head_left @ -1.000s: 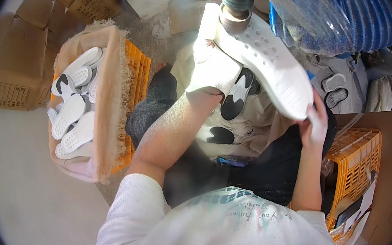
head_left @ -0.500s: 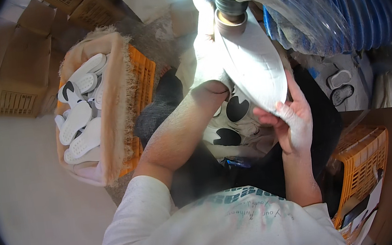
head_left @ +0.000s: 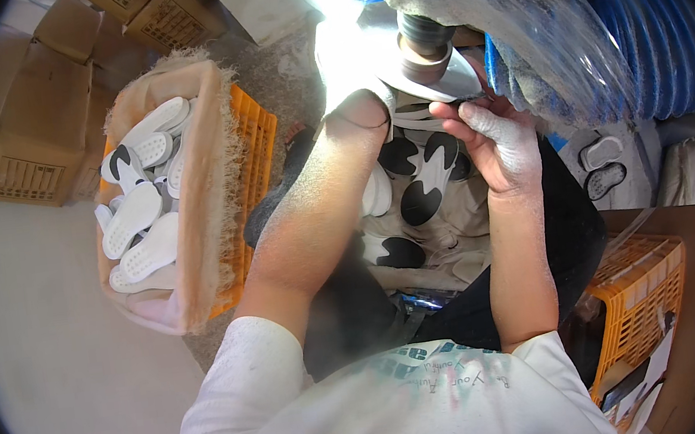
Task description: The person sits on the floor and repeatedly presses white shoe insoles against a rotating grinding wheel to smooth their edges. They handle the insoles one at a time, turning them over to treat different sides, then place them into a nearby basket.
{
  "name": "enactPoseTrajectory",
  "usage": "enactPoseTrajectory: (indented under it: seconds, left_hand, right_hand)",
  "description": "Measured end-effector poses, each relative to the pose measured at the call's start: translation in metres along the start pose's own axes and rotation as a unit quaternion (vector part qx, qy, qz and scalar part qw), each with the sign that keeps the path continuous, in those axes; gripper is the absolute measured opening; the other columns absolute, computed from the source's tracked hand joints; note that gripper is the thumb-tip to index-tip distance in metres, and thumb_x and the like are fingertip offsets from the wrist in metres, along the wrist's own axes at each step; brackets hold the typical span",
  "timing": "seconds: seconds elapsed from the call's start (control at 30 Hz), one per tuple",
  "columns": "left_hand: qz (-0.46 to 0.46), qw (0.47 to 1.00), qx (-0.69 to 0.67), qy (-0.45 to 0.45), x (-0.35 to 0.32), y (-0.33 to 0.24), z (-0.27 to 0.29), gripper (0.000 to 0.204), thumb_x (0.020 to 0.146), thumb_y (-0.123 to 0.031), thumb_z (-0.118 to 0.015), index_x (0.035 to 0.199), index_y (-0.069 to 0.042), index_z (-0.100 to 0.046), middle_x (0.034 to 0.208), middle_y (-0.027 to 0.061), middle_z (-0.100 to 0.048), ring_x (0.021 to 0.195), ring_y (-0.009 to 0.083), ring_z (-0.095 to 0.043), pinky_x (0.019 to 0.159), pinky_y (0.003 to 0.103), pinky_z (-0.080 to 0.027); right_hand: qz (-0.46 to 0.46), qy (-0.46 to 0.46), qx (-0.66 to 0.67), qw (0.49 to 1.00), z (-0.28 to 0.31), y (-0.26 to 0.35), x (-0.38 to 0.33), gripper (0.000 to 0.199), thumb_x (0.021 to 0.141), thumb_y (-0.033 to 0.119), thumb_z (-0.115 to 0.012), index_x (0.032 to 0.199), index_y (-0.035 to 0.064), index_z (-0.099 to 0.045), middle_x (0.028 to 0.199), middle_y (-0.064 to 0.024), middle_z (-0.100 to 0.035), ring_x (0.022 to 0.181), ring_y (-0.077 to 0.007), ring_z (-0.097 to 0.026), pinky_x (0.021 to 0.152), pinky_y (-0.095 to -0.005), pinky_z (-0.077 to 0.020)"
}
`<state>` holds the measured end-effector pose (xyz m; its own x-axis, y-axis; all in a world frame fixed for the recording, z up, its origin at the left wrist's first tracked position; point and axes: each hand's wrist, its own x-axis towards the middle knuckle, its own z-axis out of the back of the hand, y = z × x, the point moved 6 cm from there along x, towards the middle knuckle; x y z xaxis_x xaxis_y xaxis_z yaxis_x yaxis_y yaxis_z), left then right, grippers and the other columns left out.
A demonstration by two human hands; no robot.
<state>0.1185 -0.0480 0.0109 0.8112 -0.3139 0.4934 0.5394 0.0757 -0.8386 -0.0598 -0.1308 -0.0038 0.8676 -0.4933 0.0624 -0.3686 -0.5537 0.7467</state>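
A white shoe sole (head_left: 458,75) is pressed against a brown grinding drum (head_left: 424,62) on a dark spindle. Strong lamp glare washes out my left hand (head_left: 345,57), which grips the sole's left side; its fingertips are hidden. White dust coats my right hand (head_left: 500,133), whose thumb and fingers are closed on the sole's near right edge. Below my hands, several white soles with black patches (head_left: 422,199) lie on a pale cloth over my lap.
An orange crate (head_left: 256,141) lined with pale cloth holds several white soles (head_left: 133,219) at the left. Cardboard boxes (head_left: 37,125) are stacked behind it. A blue ribbed hose (head_left: 647,41) under clear plastic hangs at upper right. Another orange crate (head_left: 639,294) stands at lower right.
The sole has swung away from me and turned, so less of its broad face shows. My right hand has moved up toward the drum, and more soles on my lap are visible.
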Motion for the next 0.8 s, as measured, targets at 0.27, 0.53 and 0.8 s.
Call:
enactPoseTrajectory:
  seconds: [0.27, 0.53, 0.8]
  left_hand:
    - [0.234, 0.902, -0.364, -0.005, -0.005, 0.019, 0.016, 0.038, 0.090, -0.032, -0.062, 0.117, -0.005, -0.059, 0.108, 0.0095, -0.065, 0.098, 0.0217, -0.064, 0.086, 0.032, -0.052]
    - [0.214, 0.886, -0.410, -0.044, -0.004, 0.043, 0.011, 0.027, 0.096, -0.024, -0.056, 0.111, -0.003, -0.062, 0.103, 0.0080, -0.066, 0.095, 0.0187, -0.064, 0.083, 0.030, -0.052]
    - [-0.189, 0.903, 0.379, 0.077, -0.063, 0.027, 0.014, 0.049, 0.091, -0.045, -0.057, 0.124, -0.008, -0.054, 0.114, 0.0093, -0.061, 0.100, 0.0253, -0.061, 0.086, 0.038, -0.050]
  right_hand:
    - [-0.017, -0.001, 0.016, 1.000, -0.009, -0.014, 0.018, 0.043, 0.086, -0.011, -0.059, 0.129, -0.0045, -0.055, 0.106, -0.0238, -0.067, 0.090, -0.0348, -0.071, 0.074, -0.0334, -0.0645]
    - [-0.021, -0.028, -0.026, 0.999, -0.020, -0.019, 0.020, 0.059, 0.083, -0.012, -0.058, 0.138, -0.0107, -0.039, 0.104, -0.0239, -0.067, 0.086, -0.0330, -0.072, 0.071, -0.0295, -0.0627]
    - [-0.060, -0.059, -0.188, 0.979, -0.022, -0.038, -0.048, 0.075, 0.093, 0.012, -0.063, 0.151, -0.0033, -0.019, 0.111, -0.0253, -0.065, 0.092, -0.0359, -0.070, 0.069, -0.0315, -0.0610]
